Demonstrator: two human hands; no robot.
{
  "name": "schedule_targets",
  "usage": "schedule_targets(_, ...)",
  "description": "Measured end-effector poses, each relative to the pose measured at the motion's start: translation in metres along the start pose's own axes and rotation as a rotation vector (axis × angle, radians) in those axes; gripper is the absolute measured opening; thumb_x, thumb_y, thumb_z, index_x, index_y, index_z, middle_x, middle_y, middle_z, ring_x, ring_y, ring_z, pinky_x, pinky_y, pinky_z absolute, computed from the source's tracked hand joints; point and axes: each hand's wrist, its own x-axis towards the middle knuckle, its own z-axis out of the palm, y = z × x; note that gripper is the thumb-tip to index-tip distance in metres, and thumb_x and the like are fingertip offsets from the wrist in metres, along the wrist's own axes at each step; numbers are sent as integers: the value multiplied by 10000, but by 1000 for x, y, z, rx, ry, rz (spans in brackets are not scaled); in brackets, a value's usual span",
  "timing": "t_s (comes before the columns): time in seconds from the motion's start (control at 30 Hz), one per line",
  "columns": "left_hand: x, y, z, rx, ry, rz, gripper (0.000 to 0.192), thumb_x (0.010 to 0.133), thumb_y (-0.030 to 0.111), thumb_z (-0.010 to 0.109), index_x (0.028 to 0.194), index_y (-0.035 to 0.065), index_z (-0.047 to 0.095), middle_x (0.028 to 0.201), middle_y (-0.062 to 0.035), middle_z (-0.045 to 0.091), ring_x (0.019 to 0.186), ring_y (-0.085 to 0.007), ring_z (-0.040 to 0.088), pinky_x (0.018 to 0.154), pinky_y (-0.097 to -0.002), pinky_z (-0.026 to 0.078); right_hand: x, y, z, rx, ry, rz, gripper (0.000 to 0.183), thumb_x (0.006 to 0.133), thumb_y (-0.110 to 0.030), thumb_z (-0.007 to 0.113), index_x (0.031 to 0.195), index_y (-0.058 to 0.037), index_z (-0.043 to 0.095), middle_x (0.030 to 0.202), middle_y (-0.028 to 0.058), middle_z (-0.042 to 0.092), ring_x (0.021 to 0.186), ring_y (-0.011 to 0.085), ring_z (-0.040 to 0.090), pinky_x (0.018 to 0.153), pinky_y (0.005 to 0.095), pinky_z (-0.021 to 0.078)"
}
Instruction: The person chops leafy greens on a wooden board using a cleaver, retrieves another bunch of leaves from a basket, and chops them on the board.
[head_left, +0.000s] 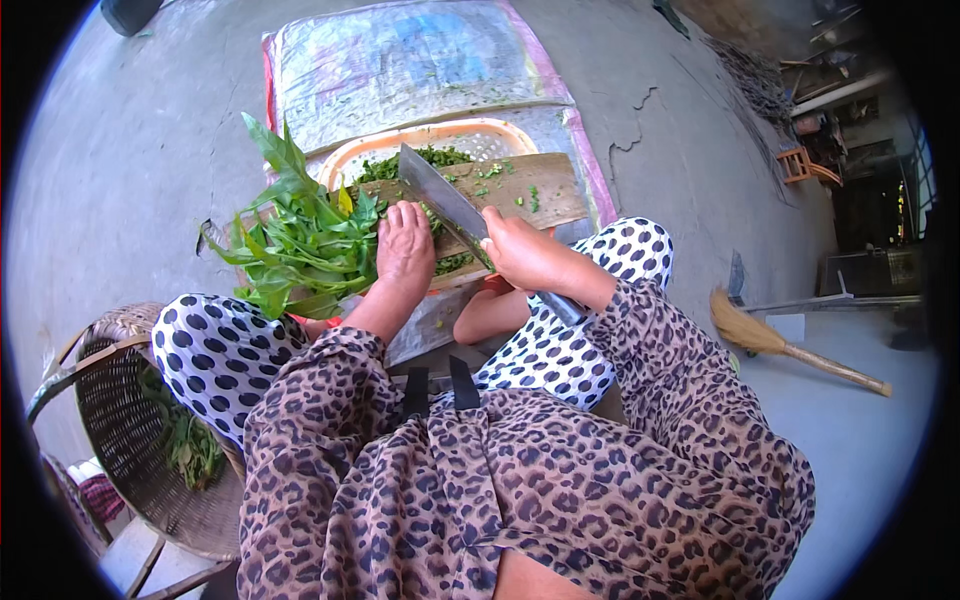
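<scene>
My left hand (406, 246) presses a bunch of leafy greens (300, 247) down on a wooden board (551, 187). Long leaves and stems spread out to the left of that hand, one leaf yellow. In my right hand (529, 251) is a cleaver (442, 191). Its wide blade slants up and to the left, just right of my left fingers. The blade hides part of the board and the cut greens near it. Bits of chopped greens (533, 198) are scattered over the board. Behind it, more chopped greens (386, 168) lie in a perforated plastic basket (420, 132) with an orange rim.
A woven plastic sack (420, 60) is spread on the concrete floor (180, 150) under the basket. At my left knee stands a wicker basket (112, 405) holding greens (191, 446). A straw broom (750, 326) and a small wooden chair (802, 165) are to the right.
</scene>
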Motion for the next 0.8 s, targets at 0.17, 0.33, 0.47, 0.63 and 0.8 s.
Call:
schedule_targets(0.17, 0, 2, -1, 3, -57, 4, 468, 834, 121, 518, 1254, -84, 482, 1221, -201, 487, 1143, -309, 467, 960, -397, 405, 6, 15, 14, -20, 48, -39, 221, 960, -125, 470, 975, 70, 368, 668, 284, 591, 610, 431, 626, 585, 490, 493)
schedule_targets(0.33, -2, 1, -4, 25, -11, 11, 473, 835, 128, 517, 1250, -93, 478, 1209, -203, 495, 1126, -316, 476, 955, -399, 407, 17, -5, 9, 65, -49, 35, 213, 963, -120, 460, 972, 74, 372, 667, 282, 595, 609, 431, 626, 572, 504, 492)
schedule_targets(0.47, 3, 7, -5, 24, -33, 36, 482, 832, 131, 527, 1255, -94, 473, 1204, -200, 501, 1125, -320, 478, 956, -404, 408, 74, 24, 52, -54, 243, -155, 207, 929, -93, 476, 981, 85, 385, 671, 290, 605, 648, 452, 631, 581, 515, 502)
schedule_targets(0.63, -2, -3, -9, -1, -35, 21, 548, 828, 139, 548, 1317, -77, 427, 1239, -178, 482, 1159, -304, 468, 988, -406, 395, 95, 13, 57, -141, 381, -277, 221, 892, -75, 499, 1000, 88, 393, 678, 294, 610, 673, 460, 634, 599, 519, 514)
schedule_targets(0.8, -2, 1, -23, 197, 14, 34, 760, 790, 284, 682, 1378, -82, 368, 1227, -157, 468, 1172, -301, 453, 973, -412, 407, 94, 16, 55, -132, 404, -223, 260, 896, -95, 517, 1028, 89, 390, 679, 295, 609, 676, 469, 628, 603, 523, 513)
